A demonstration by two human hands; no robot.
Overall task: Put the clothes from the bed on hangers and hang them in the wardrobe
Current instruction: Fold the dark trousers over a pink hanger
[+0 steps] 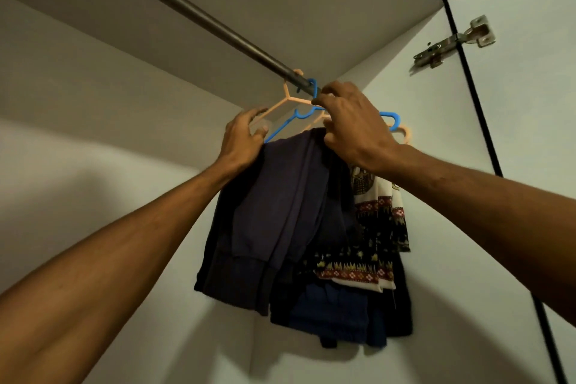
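At the centre of the frame, clothes (280, 212) already hang from the rail (199, 14); our left hand (243, 140) curls round the peach hanger (288, 93) at its arm; our right hand (355, 131) pinches the blue hanger (282, 127) at the neck, its hook over the rail; the bed is out of view, so we cannot tell what remains.

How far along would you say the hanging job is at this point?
Done: a patterned garment and dark clothes hang from the rod at its far end. In hand: the left hand grips the peach hanger and the right hand pinches the blue hanger near the hooks, settling the navy garment. Left: unclear; nothing here shows what clothes remain.
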